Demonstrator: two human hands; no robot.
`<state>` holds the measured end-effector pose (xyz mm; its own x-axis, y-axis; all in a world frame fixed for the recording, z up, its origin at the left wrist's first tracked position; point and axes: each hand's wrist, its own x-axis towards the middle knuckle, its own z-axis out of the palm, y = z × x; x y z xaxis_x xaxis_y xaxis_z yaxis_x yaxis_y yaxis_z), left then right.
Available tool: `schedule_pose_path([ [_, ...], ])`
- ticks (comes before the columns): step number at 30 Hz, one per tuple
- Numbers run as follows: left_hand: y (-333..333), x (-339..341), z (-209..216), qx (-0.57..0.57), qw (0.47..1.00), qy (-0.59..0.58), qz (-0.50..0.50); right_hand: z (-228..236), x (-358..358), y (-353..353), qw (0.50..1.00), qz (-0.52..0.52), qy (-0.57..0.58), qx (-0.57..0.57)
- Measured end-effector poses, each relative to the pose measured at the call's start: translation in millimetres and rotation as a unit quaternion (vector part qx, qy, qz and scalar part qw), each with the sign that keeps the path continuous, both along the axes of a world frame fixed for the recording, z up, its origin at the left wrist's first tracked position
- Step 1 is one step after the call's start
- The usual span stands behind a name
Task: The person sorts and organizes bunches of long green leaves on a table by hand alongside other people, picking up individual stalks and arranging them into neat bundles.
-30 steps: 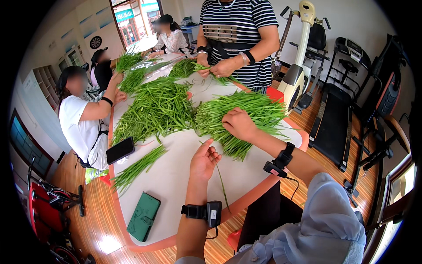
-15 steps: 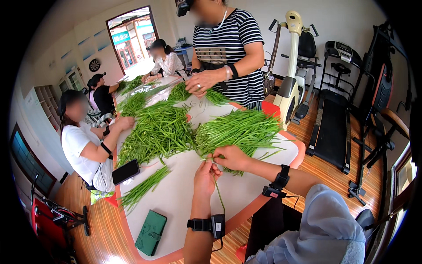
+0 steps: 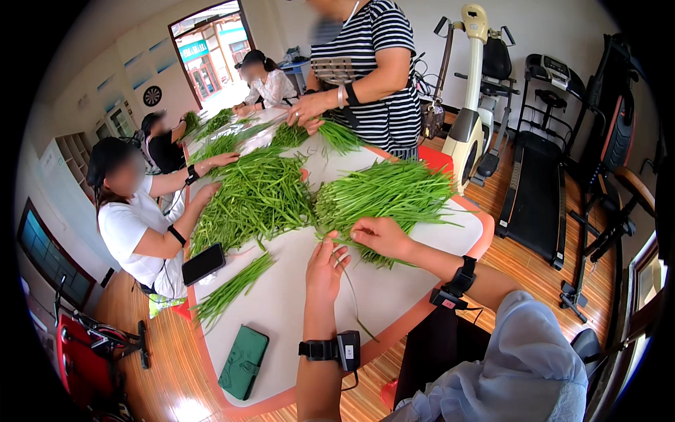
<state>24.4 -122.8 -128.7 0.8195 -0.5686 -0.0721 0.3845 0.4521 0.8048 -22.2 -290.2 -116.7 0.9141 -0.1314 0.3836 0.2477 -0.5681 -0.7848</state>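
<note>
My left hand (image 3: 325,273) is palm up in front of the large chive pile, its thumb and forefinger pinched on a thin green chive stalk (image 3: 356,307). The stalk's long end dangles below the fingers over the table. Just to the right, my right hand (image 3: 383,238) has curled fingers, pinched on the stalk's upper part; its fingertips are partly hidden. Behind my hands lies a neatly aligned pile of chives (image 3: 387,200). Left of it spreads a looser, tangled pile of chives (image 3: 256,197). A small bundle of chives (image 3: 233,287) rests at the left.
On the white table (image 3: 281,352) lie a green phone case (image 3: 244,361) and a black phone (image 3: 204,264). A person in white (image 3: 133,225) sits at the left; another in stripes (image 3: 373,91) stands opposite, handling chives. Others sit farther back. A treadmill (image 3: 532,197) stands at right.
My hands have drawn slightly apart, the right moving right and the left hand's fingers loosening. The stalk's free end swings outward to the right. The person in white now reaches farther across the chives.
</note>
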Motion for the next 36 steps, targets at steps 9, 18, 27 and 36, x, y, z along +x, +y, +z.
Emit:
schedule_pose_path([
  [9,-2.7,-0.7,0.4,0.036,0.998,-0.038,-0.017,2.8,-6.2,15.1,0.998,0.040,0.032,0.025],
  [18,-0.1,10.9,-18.3,-0.030,0.999,-0.019,-0.014,-13.1,-5.4,31.6,0.974,0.130,0.113,0.145],
  [27,-6.5,6.8,-14.6,0.003,0.999,-0.012,0.046,-23.7,-2.9,42.6,0.944,0.183,0.225,0.154],
  [36,3.0,11.8,-10.5,-0.084,0.985,0.137,0.055,-1.9,-54.0,-0.6,0.859,0.231,0.369,0.267],
])
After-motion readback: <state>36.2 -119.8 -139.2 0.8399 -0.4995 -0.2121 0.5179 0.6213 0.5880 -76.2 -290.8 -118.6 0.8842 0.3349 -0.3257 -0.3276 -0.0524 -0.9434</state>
